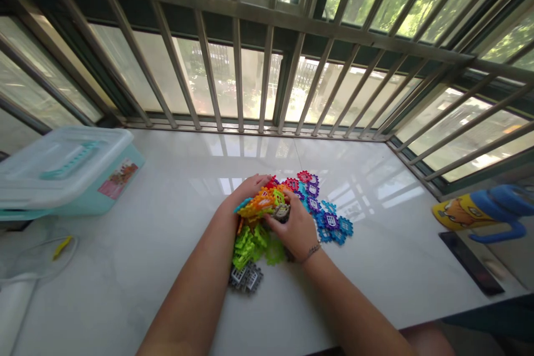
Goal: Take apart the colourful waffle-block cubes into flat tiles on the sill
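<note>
My left hand (pixel 246 192) cups the far side of an orange-and-yellow cluster of toy tiles (pixel 262 203), fingers curled against it. My right hand (pixel 297 229) pinches a grey tile (pixel 282 212) at the cluster's near edge. Green tiles (pixel 250 245) lie just below my fingers, blue and purple tiles (pixel 329 221) to their right on the white table (pixel 167 245).
</note>
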Action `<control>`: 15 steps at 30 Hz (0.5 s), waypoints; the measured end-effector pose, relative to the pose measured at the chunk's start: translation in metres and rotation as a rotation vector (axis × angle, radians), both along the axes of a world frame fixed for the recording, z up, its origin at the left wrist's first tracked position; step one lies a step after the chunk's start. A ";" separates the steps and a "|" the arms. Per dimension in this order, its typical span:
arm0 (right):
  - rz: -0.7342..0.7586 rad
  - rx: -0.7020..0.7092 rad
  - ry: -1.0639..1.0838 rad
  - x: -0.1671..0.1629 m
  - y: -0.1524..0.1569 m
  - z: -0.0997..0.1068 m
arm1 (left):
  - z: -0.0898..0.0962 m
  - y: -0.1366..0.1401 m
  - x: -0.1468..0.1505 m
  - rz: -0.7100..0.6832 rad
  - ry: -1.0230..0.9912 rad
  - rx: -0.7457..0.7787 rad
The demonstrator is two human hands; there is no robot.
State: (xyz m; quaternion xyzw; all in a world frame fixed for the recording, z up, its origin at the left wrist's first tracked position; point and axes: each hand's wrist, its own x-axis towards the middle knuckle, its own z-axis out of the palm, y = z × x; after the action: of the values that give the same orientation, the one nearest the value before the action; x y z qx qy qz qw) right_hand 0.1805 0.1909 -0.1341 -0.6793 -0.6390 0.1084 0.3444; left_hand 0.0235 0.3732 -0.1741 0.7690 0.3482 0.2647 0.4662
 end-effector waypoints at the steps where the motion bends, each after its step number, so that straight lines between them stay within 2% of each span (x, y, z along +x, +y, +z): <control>1: -0.039 -0.011 0.013 0.003 0.006 0.004 | -0.001 0.002 0.000 0.001 -0.006 -0.017; 7: -0.320 -0.105 0.082 0.036 0.025 0.017 | -0.002 -0.001 -0.004 0.053 -0.038 -0.067; 12: -0.384 -0.103 0.074 0.079 0.014 0.014 | 0.007 -0.003 -0.011 0.218 -0.032 -0.015; 15: -0.380 -0.048 -0.080 0.108 -0.002 0.005 | 0.027 -0.001 -0.021 0.334 0.044 0.035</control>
State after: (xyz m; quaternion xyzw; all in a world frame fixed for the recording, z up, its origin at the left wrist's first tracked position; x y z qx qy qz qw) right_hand 0.2885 0.1892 -0.1288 -0.7993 -0.5097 0.0297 0.3169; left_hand 0.0027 0.3726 -0.1468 0.7140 0.4767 0.3276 0.3945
